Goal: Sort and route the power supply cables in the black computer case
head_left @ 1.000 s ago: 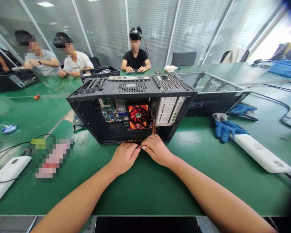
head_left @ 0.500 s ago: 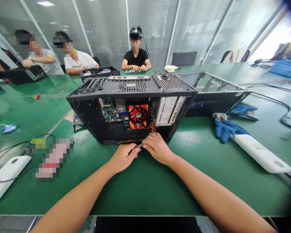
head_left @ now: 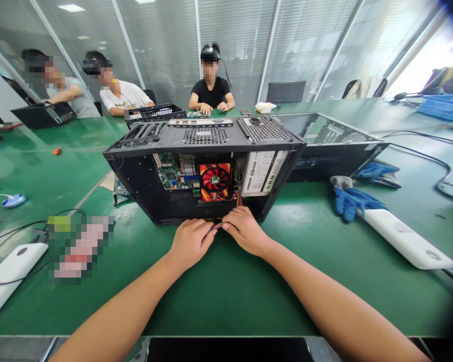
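Observation:
A bundle of coloured cables (head_left: pixel 218 226) runs between my two hands at the near edge of an open computer case (head_left: pixel 145 188). My left hand (head_left: pixel 192 241) is closed around the bundle's left part. Fingers and thumb of my right hand (head_left: pixel 245 230) pinch it just to the right, and more of the wires rise behind that hand toward the power supply (head_left: pixel 264 172). Inside the case I see a red graphics card fan (head_left: pixel 214 180) and a green motherboard (head_left: pixel 169 173). My fingers hide the cable ends.
Right of the case lie a removed side panel (head_left: pixel 332 156), blue work gloves (head_left: pixel 358 198) and a white power strip (head_left: pixel 407 239). Another white strip (head_left: pixel 15 274) with black cables lies at the left. Several people sit across the green table (head_left: pixel 226 301), one in a black shirt (head_left: pixel 210 93).
My left hand has turned slightly, its back lifting, and covers more of the yellow wires. The right hand stays nearly still. Across the table, co-workers have shifted their arms.

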Motion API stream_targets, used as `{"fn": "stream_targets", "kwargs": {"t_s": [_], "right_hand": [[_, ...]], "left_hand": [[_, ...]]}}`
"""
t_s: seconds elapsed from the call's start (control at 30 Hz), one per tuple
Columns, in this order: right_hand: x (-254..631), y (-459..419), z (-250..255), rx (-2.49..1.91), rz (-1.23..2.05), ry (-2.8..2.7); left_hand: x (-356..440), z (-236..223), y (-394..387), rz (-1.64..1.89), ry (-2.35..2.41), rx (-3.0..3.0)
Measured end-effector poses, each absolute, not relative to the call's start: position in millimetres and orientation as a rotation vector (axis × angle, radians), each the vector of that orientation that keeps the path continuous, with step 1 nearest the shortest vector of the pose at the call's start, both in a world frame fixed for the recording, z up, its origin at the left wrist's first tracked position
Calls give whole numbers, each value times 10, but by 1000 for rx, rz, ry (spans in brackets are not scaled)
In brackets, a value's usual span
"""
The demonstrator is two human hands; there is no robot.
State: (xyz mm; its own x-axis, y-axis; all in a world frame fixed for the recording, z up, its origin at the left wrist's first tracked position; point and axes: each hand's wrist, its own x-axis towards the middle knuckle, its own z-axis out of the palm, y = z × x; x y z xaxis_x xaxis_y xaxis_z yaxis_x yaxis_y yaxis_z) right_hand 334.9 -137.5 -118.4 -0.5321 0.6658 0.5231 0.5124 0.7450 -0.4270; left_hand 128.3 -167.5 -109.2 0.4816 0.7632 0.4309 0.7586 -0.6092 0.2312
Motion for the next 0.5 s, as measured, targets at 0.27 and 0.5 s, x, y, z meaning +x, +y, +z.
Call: {"fn": "stream_targets", "kwargs": {"t_s": [0.27, 0.5], "right_hand": [[3365, -1371, -1254, -819, 111, -2349], [3359, -1385, -1225, -784, 129, -2346]], "left_hand": [[1270, -1048, -1679, 706, 1167, 2129], [1261, -1018, -1663, 536, 1104, 1793]]}}
